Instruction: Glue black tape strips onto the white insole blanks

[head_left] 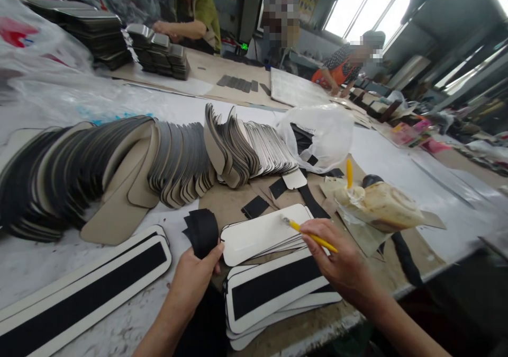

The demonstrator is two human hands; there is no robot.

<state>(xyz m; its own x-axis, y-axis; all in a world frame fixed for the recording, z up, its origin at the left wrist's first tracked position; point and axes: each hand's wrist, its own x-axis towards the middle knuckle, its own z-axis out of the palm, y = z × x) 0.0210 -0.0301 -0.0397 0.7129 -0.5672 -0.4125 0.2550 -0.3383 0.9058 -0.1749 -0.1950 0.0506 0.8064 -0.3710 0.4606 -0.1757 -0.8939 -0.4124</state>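
My right hand (337,251) is closed round a yellow-handled brush (313,236). Its tip rests on or just above a white rounded panel (262,230), which lies on a small fanned stack. In my left hand (198,275) is a curled bundle of black strips (202,232), pinched between thumb and fingers beside the panel's left end. Closer to me lies a pile of white panels with a black strip (278,288) along the top one. At the right stands a glue-crusted, yellowish container (384,206) with another yellow handle (349,172) sticking up near it.
Long rows of curved panels (130,161) stretch across the table's left and middle. Long white panels with a black strip (91,293) lie at the lower left. A clear plastic bag (325,134) holds black pieces. Two co-workers (198,18) work across the tables.
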